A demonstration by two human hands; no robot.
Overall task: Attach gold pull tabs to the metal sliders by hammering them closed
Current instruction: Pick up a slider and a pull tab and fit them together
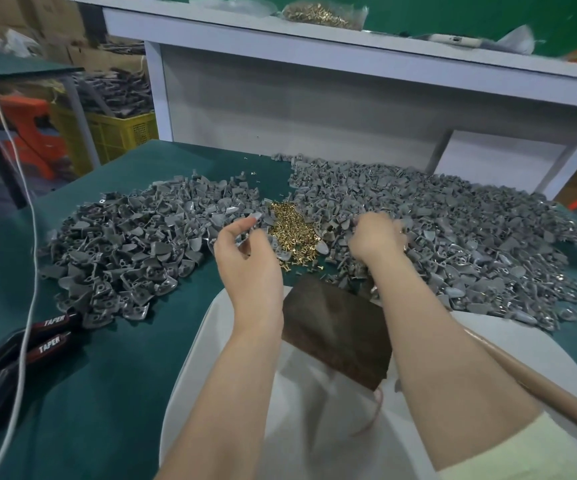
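Observation:
A small heap of gold tabs point(290, 226) lies on the green table point(114, 358) between two big heaps of grey metal sliders, one on the left point(124, 244) and one on the right point(460, 233). My left hand point(245, 254) hovers at the left edge of the gold heap, thumb and curled fingers holding a grey slider point(244, 238). My right hand point(377, 237) is blurred, its fingers reaching down into the right grey heap; what it holds is hidden. A dark brown block point(335, 337) sits between my forearms.
A white sheet point(231, 393) lies under the block at the table's front edge. A tan wooden handle point(543, 389) runs along the lower right. Black TAPER-labelled tools point(20, 348) and a white cable point(30, 237) lie on the left. A white shelf point(315, 98) stands behind.

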